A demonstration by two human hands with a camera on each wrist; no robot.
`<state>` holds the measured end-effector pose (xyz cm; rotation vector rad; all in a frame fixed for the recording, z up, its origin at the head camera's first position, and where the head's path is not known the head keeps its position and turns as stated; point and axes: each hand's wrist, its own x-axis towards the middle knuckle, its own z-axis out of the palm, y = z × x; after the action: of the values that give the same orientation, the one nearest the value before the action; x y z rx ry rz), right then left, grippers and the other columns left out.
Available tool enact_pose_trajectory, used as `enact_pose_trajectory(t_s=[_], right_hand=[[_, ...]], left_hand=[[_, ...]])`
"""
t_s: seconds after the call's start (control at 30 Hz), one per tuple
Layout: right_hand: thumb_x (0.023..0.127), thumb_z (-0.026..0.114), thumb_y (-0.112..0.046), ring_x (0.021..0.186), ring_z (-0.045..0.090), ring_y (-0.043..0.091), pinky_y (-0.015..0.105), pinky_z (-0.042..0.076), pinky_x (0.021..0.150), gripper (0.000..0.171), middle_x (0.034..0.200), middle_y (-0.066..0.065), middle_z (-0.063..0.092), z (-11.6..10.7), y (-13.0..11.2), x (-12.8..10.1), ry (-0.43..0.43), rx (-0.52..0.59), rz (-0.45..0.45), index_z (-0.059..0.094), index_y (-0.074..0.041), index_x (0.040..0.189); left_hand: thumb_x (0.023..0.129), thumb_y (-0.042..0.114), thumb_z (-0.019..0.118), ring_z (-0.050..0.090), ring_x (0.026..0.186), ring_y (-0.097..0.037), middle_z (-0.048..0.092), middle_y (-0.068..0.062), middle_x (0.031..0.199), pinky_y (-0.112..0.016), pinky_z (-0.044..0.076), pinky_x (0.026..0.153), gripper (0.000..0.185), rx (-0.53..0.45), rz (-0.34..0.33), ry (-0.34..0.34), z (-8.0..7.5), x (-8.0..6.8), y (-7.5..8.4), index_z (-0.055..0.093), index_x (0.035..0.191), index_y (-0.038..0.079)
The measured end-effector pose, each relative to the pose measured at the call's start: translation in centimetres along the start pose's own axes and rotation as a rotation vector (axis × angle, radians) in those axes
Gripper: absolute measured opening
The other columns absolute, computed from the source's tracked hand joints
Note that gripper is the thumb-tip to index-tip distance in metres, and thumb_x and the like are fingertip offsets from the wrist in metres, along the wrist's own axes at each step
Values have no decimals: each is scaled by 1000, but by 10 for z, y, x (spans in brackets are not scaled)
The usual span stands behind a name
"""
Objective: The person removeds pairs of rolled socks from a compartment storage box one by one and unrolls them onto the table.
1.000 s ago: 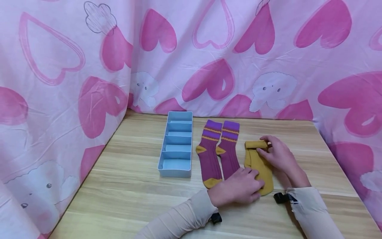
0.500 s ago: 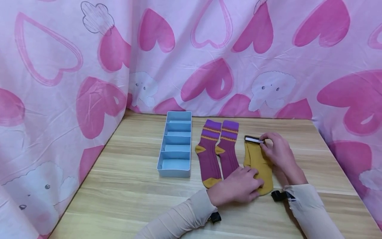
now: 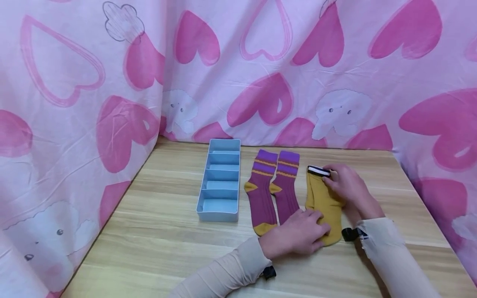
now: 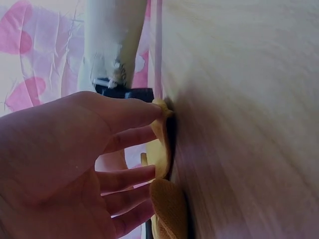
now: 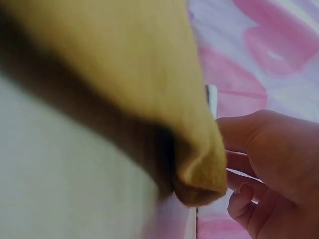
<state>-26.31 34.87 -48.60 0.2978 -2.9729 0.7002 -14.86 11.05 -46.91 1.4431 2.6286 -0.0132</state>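
A mustard-yellow sock [image 3: 328,207] with a black-and-white striped cuff lies on the table at the right; a second layer shows along its left side. My left hand [image 3: 296,234] rests on its lower end, and the left wrist view shows fairly straight fingers and thumb touching the yellow fabric [image 4: 169,204]. At the cuff, my right hand [image 3: 348,186] pinches the right corner between thumb and fingers. Close up in the right wrist view, the sock [image 5: 149,64] hides the fingertips of that hand [image 5: 279,164].
Two maroon socks [image 3: 262,203] with purple striped tops lie side by side left of the yellow one. Further left stands a blue box [image 3: 218,216] split into several compartments. A pink heart-patterned curtain [image 3: 238,82] borders the wooden table [image 3: 156,240] at the back and sides.
The yellow sock's cuff was folded over a second ago; it has opened out upward, showing the black-and-white stripe. My right hand moved slightly with it. The left hand stayed in place.
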Motion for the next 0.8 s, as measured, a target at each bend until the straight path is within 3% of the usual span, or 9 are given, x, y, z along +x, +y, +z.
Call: enact_pose_trajectory(t_s=[0.23,0.5,0.8], right_hand=[[103,72,-16,107,68,43,66,56,93,39,128,28,70,-4,1,13,-35,-60,-20,65,-1,139],[107,66,-13,107,73,40,62,59,90,25,125,24,74,-4,0,20,-17,-30,-14,66,-8,131],[101,74,-11,105,71,41,63,60,91,31,123,28,71,-2,6,35,-35,-67,-43,70,4,128]], left_hand=[[110,53,55,52,140,-12,54,5,152,-29,49,107,36,22,4,6,1,1,2,58,144,41],[110,53,56,52,140,-12,53,4,153,-30,49,106,38,9,-8,-13,1,0,2,56,145,41],[109,53,56,51,139,-11,52,4,152,-30,49,106,39,22,-19,-19,1,0,4,55,146,41]])
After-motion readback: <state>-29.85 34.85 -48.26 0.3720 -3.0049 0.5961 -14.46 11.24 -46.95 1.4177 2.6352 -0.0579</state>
